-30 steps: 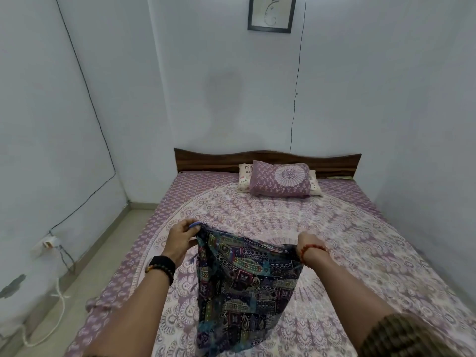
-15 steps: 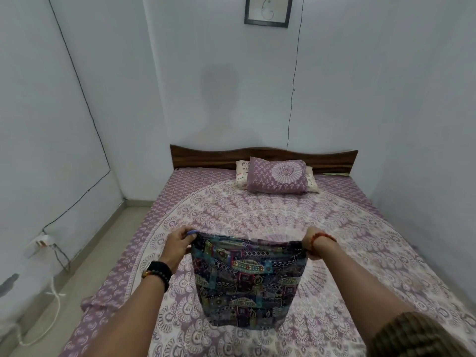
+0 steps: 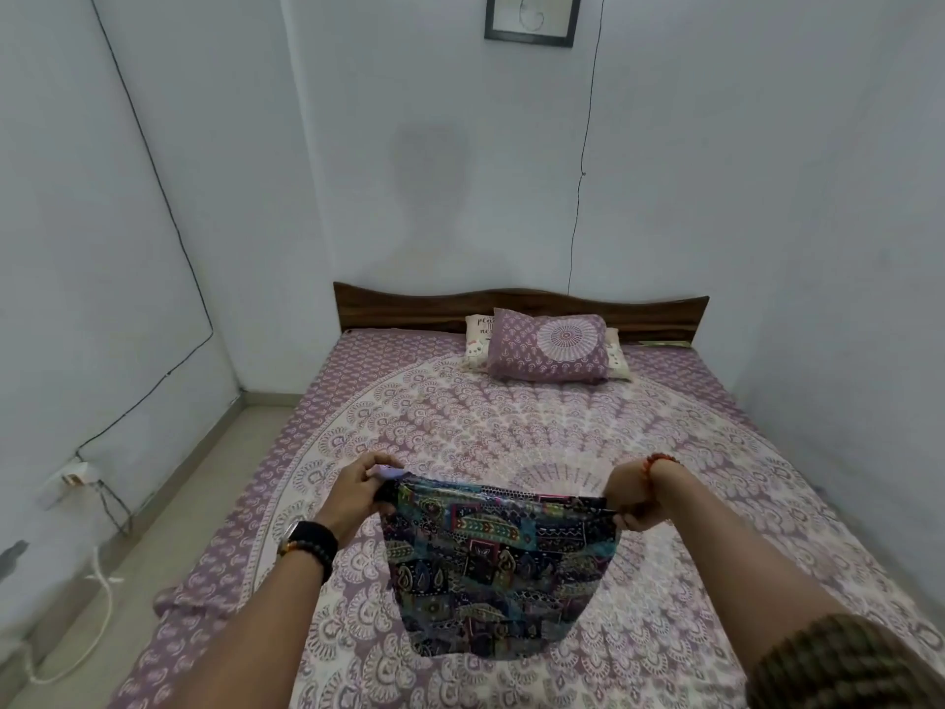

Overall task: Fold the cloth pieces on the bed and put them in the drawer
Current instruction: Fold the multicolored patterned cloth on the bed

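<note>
The cloth is stretched wider than it was a second ago: back then it hung long and bunched between your hands, and now its top edge runs nearly straight and taut, with the lower part draping down onto the bed near the foot end. Your hands have drawn further apart to pull it flat.

No drawer shows in this view, and nothing here holds the cloth but you.

Your left hand pinches the left top corner, fingers curled around a small lilac-coloured bit of the fabric's edge; a black watch and a bead bracelet sit on that wrist. Your right hand is clenched on the right top corner, a red bead bracelet just behind it. Both grips are closed tight on the cloth.

At the head of the bed a purple pillow lies on top of a pale pillow, against the wooden headboard. A framed picture hangs on the wall above, and a thin cable runs down beside it.
</note>
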